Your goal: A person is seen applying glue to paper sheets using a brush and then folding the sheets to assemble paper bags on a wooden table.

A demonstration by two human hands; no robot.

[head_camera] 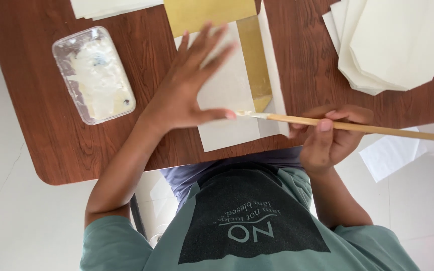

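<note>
My left hand (189, 85) lies flat with fingers spread on a white folded paper piece (229, 100) that rests on a gold sheet (257, 60). My right hand (330, 138) grips a long wooden-handled brush (357, 127), held sideways. Its paste-covered tip (244, 114) touches the paper close to my left thumb. The paper sits near the front edge of the dark wooden table (41, 110).
A clear plastic tub of white paste (94, 75) stands at the left of the table. A stack of white cut paper pieces (393, 42) lies at the right, more white sheets (106, 7) at the back. A loose white sheet (393, 153) lies on the pale floor.
</note>
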